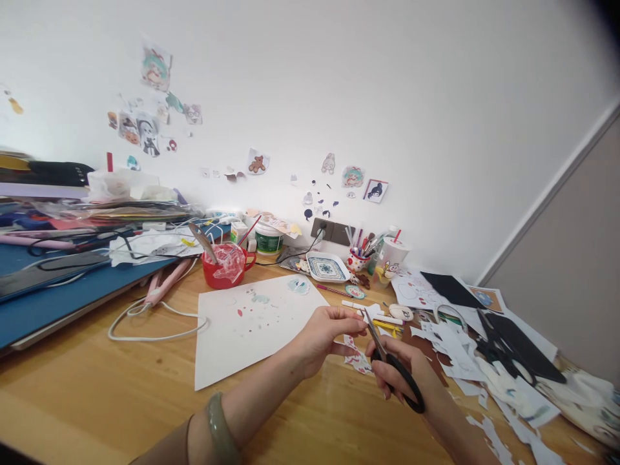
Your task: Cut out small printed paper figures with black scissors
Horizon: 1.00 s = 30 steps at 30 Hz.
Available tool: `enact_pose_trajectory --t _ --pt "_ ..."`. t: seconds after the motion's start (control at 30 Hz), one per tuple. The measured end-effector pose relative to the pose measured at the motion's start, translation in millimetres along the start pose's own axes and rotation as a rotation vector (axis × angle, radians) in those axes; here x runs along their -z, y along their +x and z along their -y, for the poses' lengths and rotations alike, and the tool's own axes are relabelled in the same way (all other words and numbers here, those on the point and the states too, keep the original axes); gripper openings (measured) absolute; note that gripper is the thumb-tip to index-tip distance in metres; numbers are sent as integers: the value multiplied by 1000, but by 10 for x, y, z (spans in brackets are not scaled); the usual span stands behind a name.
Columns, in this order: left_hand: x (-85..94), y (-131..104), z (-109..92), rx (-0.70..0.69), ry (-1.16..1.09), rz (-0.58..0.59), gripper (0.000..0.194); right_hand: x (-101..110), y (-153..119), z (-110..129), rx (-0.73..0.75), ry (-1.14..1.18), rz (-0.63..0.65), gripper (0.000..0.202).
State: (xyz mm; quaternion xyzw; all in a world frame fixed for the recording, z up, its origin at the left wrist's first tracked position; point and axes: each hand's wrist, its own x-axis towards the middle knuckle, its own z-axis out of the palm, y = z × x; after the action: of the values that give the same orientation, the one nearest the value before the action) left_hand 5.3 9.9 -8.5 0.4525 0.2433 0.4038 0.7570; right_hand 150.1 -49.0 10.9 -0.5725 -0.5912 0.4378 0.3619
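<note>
My left hand (323, 339), with a green bangle at the wrist, has its fingertips pinched together by the tips of the scissors; what they hold is too small to make out. Black-handled scissors (398, 373) are in my right hand (404, 368), blades pointing up and to the left, close to my left fingertips. Beneath and between the hands lies a cut paper scrap with red marks (357, 356). A white sheet (227, 349) with small coloured cut-outs on it rests on the wooden table left of my left hand.
A red mug (223, 274), a patterned square dish (327, 267), a pen cup (357, 260) and a drink cup (390, 258) stand along the back. Paper scraps (453, 349) and other scissors (498, 345) lie at right. A blue board (29, 303) with piled items is at left.
</note>
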Motion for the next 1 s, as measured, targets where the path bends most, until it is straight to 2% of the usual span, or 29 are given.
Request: enact_pose_trajectory --t 0.53,1.0 --pt "13 4 -40 3 35 -38 26 19 10 -18 23 -37 13 21" --pt "19 10 -29 -21 48 3 22 29 -9 -9 8 -17 30 21"
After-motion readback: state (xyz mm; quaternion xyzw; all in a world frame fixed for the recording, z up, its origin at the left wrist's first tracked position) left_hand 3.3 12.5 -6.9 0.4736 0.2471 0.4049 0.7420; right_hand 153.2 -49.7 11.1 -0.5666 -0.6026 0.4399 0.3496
